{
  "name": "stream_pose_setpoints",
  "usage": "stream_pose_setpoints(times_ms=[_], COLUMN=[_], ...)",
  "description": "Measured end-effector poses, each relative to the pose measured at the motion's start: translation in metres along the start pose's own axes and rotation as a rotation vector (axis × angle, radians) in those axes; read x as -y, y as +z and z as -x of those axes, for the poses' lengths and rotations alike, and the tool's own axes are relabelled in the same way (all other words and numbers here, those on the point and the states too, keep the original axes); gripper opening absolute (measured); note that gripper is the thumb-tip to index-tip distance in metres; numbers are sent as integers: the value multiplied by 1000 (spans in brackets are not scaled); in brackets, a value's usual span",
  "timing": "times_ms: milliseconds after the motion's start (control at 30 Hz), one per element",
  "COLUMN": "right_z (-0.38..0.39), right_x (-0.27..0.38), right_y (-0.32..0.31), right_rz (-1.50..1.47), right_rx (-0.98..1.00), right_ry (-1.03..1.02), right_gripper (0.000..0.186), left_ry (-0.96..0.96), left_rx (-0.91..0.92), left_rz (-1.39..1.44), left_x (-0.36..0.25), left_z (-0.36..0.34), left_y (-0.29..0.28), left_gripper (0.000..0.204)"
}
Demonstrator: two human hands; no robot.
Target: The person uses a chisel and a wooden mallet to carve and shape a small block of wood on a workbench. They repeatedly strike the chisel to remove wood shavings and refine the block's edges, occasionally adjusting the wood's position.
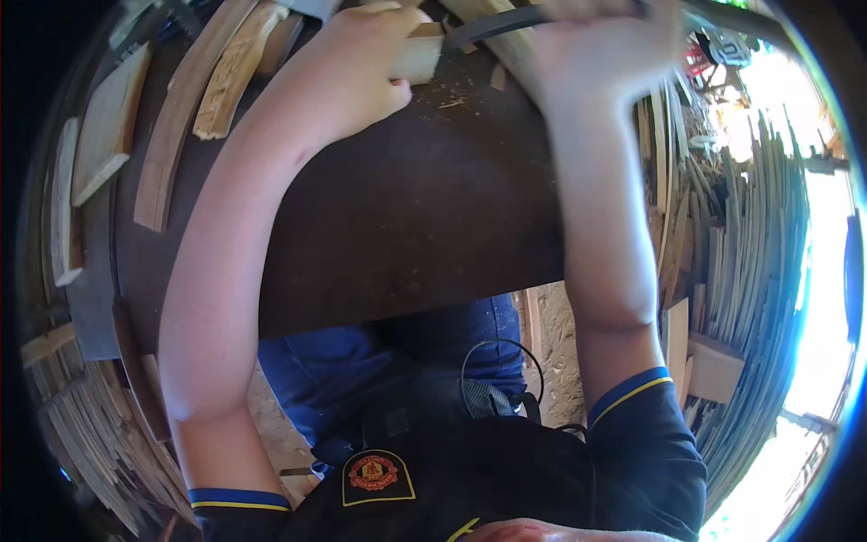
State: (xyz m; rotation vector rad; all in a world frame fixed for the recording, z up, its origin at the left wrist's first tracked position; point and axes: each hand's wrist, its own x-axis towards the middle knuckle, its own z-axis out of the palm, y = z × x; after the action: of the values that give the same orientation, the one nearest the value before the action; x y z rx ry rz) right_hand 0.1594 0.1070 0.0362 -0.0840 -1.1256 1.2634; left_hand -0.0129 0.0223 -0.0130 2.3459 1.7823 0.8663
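My left hand is closed around a small pale wood block at the far edge of the dark table. To its right, my right hand is smeared by motion, its fingers wrapped round a long, dark, flat tool. One end of this tool reaches toward the block, and the other runs out past my hand to the right. I cannot make out its exact kind. A little sawdust and some small chips lie on the table below the block.
Several wood pieces lie at the left: a long brown strip, a rough split piece and a pale board. Stacks of thin wood strips stand at the right and lower left. The table's near edge is close to my legs.
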Motion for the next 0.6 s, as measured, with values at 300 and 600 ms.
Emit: stream_pose_setpoints(times_ms=[300,600], right_z=[-6,-6], right_x=[11,1], right_y=[5,5], right_rz=[-104,-164], right_rx=[-67,-43], right_ry=[12,-2], right_gripper=[42,37], left_ry=[8,-14], left_rx=[22,44], left_rz=[5,-37], left_x=[4,6], left_z=[1,5], left_y=[-4,-10], left_gripper=[56,59])
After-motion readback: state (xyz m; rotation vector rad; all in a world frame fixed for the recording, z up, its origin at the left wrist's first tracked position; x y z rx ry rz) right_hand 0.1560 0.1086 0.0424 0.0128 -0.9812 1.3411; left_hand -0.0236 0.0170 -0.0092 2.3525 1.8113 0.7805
